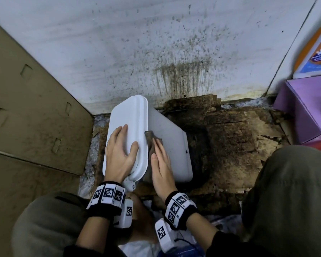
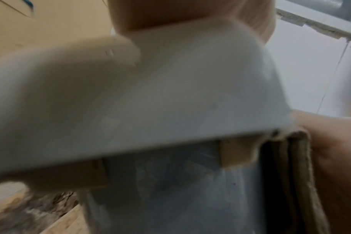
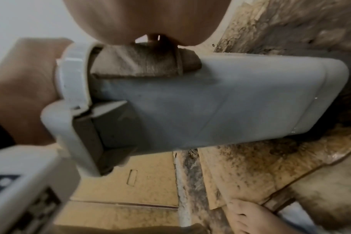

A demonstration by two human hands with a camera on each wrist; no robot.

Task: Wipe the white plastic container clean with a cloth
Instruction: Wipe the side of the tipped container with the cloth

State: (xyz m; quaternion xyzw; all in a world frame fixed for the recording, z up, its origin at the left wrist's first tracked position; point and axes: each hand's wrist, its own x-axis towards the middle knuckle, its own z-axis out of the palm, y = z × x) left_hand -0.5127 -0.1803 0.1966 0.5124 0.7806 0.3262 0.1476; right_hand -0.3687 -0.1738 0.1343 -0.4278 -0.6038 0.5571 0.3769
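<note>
A white plastic container (image 1: pixel 171 145) stands tilted on the floor with its lid (image 1: pixel 130 115) on. My left hand (image 1: pixel 119 151) lies flat on the lid, fingers spread and thumb near the lid's edge. My right hand (image 1: pixel 160 164) presses a folded brown cloth (image 1: pixel 150 140) with straight fingers against the container's side wall, just under the lid rim. The right wrist view shows the cloth (image 3: pixel 142 63) under my palm, the grey-white wall (image 3: pixel 220 102) and a lid latch. In the left wrist view the lid (image 2: pixel 170 95) is blurred, with the cloth (image 2: pixel 298 158) at its right edge.
A dirty cardboard sheet (image 1: pixel 32 108) leans at the left. The white wall (image 1: pixel 174 52) behind is spattered brown. Soaked, stained cardboard (image 1: pixel 230 141) covers the floor. A purple box (image 1: pixel 304 108) stands at the right. My knees (image 1: pixel 289 191) flank the container.
</note>
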